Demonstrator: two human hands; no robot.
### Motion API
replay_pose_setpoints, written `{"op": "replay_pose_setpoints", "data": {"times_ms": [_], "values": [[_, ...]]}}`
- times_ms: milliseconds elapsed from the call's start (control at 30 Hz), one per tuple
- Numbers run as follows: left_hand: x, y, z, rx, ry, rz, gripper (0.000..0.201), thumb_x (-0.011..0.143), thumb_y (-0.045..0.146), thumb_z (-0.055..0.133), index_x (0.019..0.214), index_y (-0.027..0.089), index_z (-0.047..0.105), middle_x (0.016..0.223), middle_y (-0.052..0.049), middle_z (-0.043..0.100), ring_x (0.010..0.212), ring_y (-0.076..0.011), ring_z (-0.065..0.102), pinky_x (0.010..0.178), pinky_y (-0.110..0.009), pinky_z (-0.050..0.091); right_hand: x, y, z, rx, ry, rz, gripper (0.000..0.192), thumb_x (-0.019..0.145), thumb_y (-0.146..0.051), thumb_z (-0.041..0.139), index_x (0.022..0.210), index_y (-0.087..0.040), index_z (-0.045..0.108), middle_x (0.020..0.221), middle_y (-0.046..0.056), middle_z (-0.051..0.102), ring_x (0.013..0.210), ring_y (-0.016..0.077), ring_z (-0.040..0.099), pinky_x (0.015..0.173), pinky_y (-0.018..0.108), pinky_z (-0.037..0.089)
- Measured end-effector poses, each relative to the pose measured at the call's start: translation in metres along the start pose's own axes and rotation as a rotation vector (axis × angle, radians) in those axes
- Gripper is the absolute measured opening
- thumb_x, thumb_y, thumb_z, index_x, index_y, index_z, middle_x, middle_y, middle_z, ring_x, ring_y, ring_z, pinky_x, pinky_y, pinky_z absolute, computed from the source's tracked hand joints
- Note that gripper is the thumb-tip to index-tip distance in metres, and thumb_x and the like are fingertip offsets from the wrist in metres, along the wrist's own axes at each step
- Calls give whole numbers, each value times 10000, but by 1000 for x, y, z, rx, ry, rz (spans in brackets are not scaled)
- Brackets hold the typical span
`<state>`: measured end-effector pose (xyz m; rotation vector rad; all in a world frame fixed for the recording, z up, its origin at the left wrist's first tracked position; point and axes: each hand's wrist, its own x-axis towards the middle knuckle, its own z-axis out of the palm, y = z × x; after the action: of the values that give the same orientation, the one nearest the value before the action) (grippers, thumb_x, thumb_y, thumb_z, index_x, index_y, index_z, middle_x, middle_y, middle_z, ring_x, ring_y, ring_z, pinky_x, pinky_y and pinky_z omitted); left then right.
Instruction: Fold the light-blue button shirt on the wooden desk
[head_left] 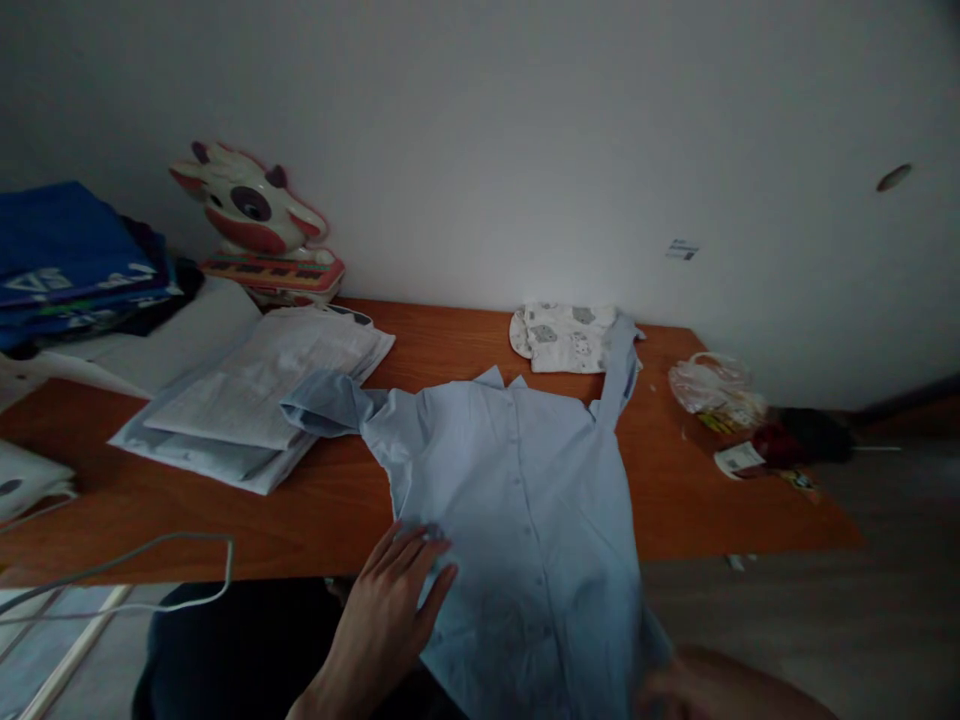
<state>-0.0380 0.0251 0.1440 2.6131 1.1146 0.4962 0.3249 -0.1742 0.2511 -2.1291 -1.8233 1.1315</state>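
A pale blue shirt lies button-side up across the front edge of a wooden table, its hem hanging over. The left hand presses flat on its lower left side, fingers spread, gripping nothing. The right hand blurs at the hem; its grip cannot be told. Overhanging cloth could slide off if pulled unevenly.

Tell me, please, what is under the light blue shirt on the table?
Under the light blue shirt is the wooden table; its lower part hangs over the front edge. The left hand lies flat on it. Whatever lies beneath the cloth is covered.
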Motion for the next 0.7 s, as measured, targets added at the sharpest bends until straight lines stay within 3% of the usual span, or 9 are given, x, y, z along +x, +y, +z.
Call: {"op": "replay_pose_setpoints", "data": {"times_ms": [67,133,233,333,400,467,533,633,700], "values": [[32,5,-1,-88,-12,-33,266,1083,376,514,1263,302,696,1235,-34,775,1159,-232,738,1158,-512,546,48,-3,-16,82,-62,-102,283,975,-473,640,1221,-423,771,975,20,806,872,213,773,774,335,620],[64,11,8,-128,3,-11,376,1101,373,463,1436,282,608,1432,-63,691,1321,-233,662,1165,-471,540,118,-4,-28,100,162,-209,376,1065,-467,498,1343,-326,709,1139,77,783,1018,241,756,889,393,624],[83,22,29,-33,34,69,622,1084,420,490,1663,236,360,1727,-108,374,1612,-318,328,1279,-580,386,198,-5,-30,-93,421,-394,513,1049,-412,548,1553,-312,531,1530,110,599,1405,288,582,1161,507,508],[58,33,40,60,-8,147,693,1041,456,563,1678,285,348,1758,-85,308,1635,-374,247,1284,-674,311,207,1,-11,-322,420,-432,580,1016,-399,627,1573,-273,524,1616,131,520,1489,333,501,1202,551,468],[39,36,33,38,-53,167,580,1048,427,552,1611,325,461,1690,-55,448,1581,-351,379,1258,-642,368,191,5,-2,-400,353,-423,429,1021,-428,632,1417,-270,678,1490,122,645,1372,346,612,1117,531,537],[41,32,17,-50,-85,127,371,1082,384,485,1409,323,649,1467,-40,675,1390,-287,604,1160,-535,495,181,4,-7,-390,292,-418,307,1054,-454,574,1203,-285,781,1253,83,771,1147,306,734,983,463,597],[69,18,-3,-131,-52,41,348,1112,363,402,1156,279,736,1179,-50,779,1117,-234,721,1012,-433,566,191,-3,-29,-321,346,-400,334,1084,-453,505,1118,-285,791,1099,58,801,1000,261,762,914,410,597],[139,-19,-21,-55,164,-98,414,1094,463,430,1317,217,677,1332,-129,718,1266,-301,653,1104,-478,491,235,-12,-71,-267,547,-349,411,1053,-497,545,1317,-231,715,1301,123,745,1219,302,689,1038,435,534],[179,-47,-24,34,53,-188,517,1082,556,386,1244,194,717,1233,-162,752,1179,-346,693,1044,-506,501,264,-9,-91,-260,427,-309,481,1038,-558,542,1312,-203,718,1307,152,739,1227,321,679,1031,429,521]]}}
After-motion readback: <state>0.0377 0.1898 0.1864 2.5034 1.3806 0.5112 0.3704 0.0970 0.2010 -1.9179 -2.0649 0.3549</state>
